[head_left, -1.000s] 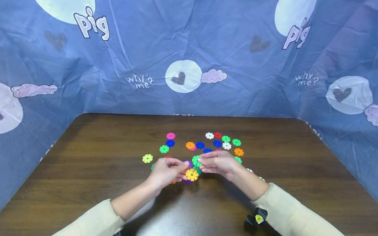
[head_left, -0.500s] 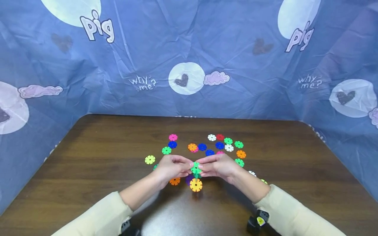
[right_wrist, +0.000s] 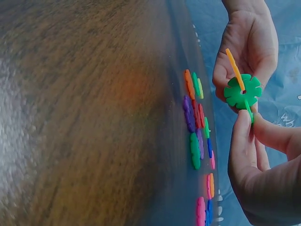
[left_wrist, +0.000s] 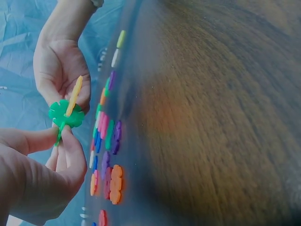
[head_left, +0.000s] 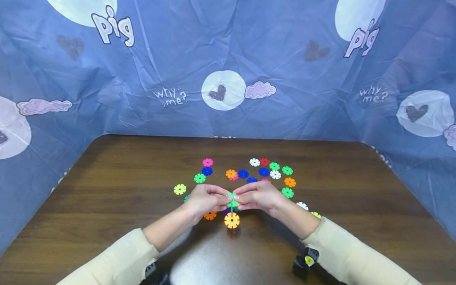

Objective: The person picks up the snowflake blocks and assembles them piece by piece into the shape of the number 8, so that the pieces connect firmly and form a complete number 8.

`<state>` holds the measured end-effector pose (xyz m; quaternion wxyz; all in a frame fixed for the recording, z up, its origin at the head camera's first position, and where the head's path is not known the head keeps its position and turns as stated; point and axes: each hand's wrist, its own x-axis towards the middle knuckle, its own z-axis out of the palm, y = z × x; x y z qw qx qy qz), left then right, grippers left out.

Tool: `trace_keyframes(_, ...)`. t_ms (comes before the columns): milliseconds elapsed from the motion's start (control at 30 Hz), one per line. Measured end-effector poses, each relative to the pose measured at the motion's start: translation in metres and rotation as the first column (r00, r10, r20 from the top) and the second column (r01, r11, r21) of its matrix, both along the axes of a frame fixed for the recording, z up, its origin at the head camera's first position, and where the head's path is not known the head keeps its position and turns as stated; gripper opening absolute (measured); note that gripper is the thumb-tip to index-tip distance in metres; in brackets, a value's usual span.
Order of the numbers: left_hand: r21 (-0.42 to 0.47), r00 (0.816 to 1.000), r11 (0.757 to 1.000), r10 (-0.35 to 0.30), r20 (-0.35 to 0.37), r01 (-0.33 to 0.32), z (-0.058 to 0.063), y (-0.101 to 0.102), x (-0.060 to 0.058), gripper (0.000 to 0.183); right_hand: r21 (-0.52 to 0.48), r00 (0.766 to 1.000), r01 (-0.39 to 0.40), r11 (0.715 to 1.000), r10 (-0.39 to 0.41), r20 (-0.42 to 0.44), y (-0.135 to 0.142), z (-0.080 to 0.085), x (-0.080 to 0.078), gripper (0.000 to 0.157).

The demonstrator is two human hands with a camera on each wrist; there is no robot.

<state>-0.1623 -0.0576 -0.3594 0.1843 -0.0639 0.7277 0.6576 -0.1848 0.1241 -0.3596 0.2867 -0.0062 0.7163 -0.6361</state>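
Observation:
Between my hands hangs a small chain of slotted plastic snowflake discs, raised over the table. At its top is a light green disc [head_left: 232,200]. My left hand [head_left: 208,202] pinches its left side with thumb and fingertips, and my right hand [head_left: 259,197] pinches the right side. A green disc [left_wrist: 66,113], broad in the left wrist view, joins below it. Slotted into that one is a yellow-orange disc [head_left: 232,220], seen nearly edge-on in the right wrist view. Fingertips cover part of the top disc.
Loose discs lie flat on the brown table [head_left: 117,178] behind and beside the hands, among them a yellow-green disc [head_left: 179,189], an orange disc [head_left: 290,182] and a white disc [head_left: 254,162]. A blue printed cloth [head_left: 228,47] hangs beyond the table's far edge.
My left hand has moved slightly right and now pinches the light green disc along with my right hand. The yellow-orange disc hangs slightly lower in the head view, directly below it.

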Motion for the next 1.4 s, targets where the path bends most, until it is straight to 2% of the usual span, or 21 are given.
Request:
trace_keyframes(267, -0.039, 1.000, 0.999, 0.027, -0.005, -0.027, 0.002, -0.002, 0.000, 0.016, 0.004, 1.000, 0.014, 1.000, -0.014, -0.010, 0.000, 0.001, -0.002, 0.033)
trace_keyframes(467, -0.048, 0.999, 0.998, 0.041, -0.008, -0.042, 0.005, -0.014, -0.001, 0.019, 0.045, 0.997, 0.028, 0.999, -0.025, -0.075, -0.001, 0.004, -0.006, 0.033)
trace_keyframes(600, -0.039, 0.999, 0.998, 0.044, -0.011, -0.044, 0.005, -0.021, -0.003, 0.022, 0.133, 0.989, 0.016, 0.991, 0.004, -0.151, 0.000, 0.002, -0.009, 0.031)
trace_keyframes(700, -0.034, 0.999, 0.999, 0.040, -0.014, -0.041, 0.004, -0.024, -0.003, 0.023, 0.251, 0.972, 0.000, 0.968, 0.058, -0.226, 0.001, 0.000, -0.012, 0.027)
trace_keyframes(767, -0.028, 0.999, 0.999, 0.039, -0.019, -0.039, 0.004, -0.026, -0.003, 0.024, 0.353, 0.948, -0.014, 0.935, 0.125, -0.293, 0.000, -0.002, -0.012, 0.024)
trace_keyframes(833, -0.022, 0.999, 0.999, 0.041, -0.025, -0.042, 0.003, -0.028, -0.003, 0.024, 0.451, 0.908, -0.041, 0.892, 0.222, -0.356, 0.000, -0.002, -0.011, 0.021)
trace_keyframes(1000, 0.001, 0.998, 0.999, 0.044, -0.035, -0.044, 0.003, -0.032, -0.002, 0.024, 0.637, 0.775, -0.073, 0.767, 0.446, -0.447, -0.005, -0.002, -0.005, 0.018)
trace_keyframes(1100, 0.006, 0.998, 0.999, 0.044, -0.032, -0.044, 0.002, -0.033, -0.002, 0.024, 0.707, 0.707, -0.042, 0.706, 0.520, -0.479, -0.008, -0.003, -0.001, 0.016)
trace_keyframes(1133, 0.003, 0.999, 0.999, 0.046, -0.028, -0.046, 0.002, -0.033, -0.002, 0.024, 0.721, 0.692, -0.028, 0.693, 0.534, -0.485, -0.009, -0.003, 0.001, 0.017)
trace_keyframes(1233, -0.013, 0.999, 0.999, 0.049, -0.017, -0.049, 0.001, -0.033, -0.003, 0.022, 0.740, 0.683, -0.002, 0.672, 0.541, -0.490, -0.011, -0.003, 0.003, 0.018)
trace_keyframes(1400, -0.024, 0.999, 0.998, 0.051, -0.014, -0.052, -0.002, -0.033, -0.003, 0.022, 0.749, 0.689, 0.016, 0.663, 0.535, -0.489, -0.012, -0.003, 0.003, 0.022)
